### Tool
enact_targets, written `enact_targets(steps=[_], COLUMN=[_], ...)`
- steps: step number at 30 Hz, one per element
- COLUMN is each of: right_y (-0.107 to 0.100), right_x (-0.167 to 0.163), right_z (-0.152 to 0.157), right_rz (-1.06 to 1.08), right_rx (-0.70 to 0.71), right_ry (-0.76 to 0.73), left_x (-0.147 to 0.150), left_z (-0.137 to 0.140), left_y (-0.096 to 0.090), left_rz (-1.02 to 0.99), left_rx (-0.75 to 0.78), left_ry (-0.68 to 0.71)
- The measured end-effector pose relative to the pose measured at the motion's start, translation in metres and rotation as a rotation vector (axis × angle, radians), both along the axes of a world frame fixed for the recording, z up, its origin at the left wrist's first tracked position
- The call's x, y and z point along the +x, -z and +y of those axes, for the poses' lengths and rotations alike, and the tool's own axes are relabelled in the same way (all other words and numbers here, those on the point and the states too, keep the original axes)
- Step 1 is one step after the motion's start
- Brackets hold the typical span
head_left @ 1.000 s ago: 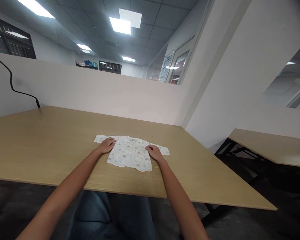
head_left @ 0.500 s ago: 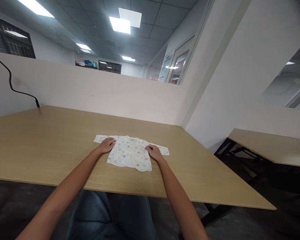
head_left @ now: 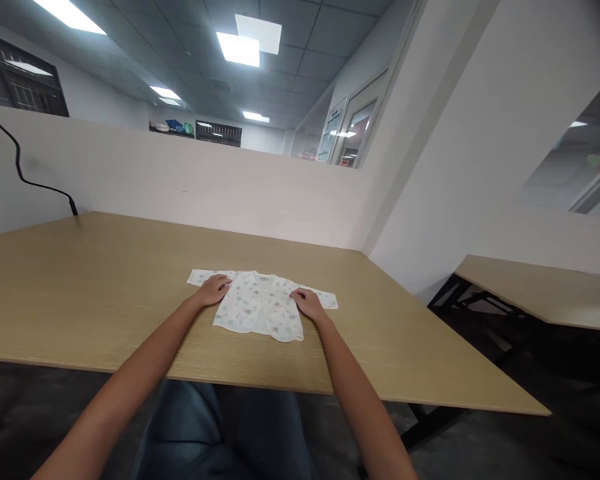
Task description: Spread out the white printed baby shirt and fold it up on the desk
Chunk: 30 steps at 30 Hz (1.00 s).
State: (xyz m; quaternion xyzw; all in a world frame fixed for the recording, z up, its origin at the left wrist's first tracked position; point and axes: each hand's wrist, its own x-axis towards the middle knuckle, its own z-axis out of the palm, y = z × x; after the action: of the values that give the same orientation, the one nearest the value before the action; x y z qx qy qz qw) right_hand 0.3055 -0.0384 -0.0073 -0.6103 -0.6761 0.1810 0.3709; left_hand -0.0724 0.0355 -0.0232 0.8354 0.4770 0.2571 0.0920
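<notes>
A small white baby shirt (head_left: 253,303) with a scattered print lies spread face up, its neckline away from me and both sleeves stretched out sideways. My left hand (head_left: 213,290) rests at the shirt's left armpit, fingers stretched out over the edge of the cloth, not gripping it. On the opposite side, my right hand (head_left: 309,303) lies on the right armpit area with its fingers loosely bent and apart on the fabric. Both sleeves reach out past my hands.
The shirt lies on a wood-coloured table (head_left: 105,287), near its front edge. Behind the table stands a low white wall (head_left: 230,190). A black cable (head_left: 20,167) hangs at the far left. Another table (head_left: 525,287) stands to the right.
The view has shifted very slightly. Both hands and the shirt stay where they were.
</notes>
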Motion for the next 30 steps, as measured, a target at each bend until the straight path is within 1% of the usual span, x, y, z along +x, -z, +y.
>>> enact_targets(steps=[30], right_y=[-0.001], right_x=[-0.0006], right_z=[-0.0014], right_rz=[0.011], right_rx=[-0.003], right_ry=[-0.014], left_x=[-0.0007], left_z=[-0.0014], left_y=[-0.0015], left_rz=[0.018], left_rx=[-0.011], left_ry=[0.0])
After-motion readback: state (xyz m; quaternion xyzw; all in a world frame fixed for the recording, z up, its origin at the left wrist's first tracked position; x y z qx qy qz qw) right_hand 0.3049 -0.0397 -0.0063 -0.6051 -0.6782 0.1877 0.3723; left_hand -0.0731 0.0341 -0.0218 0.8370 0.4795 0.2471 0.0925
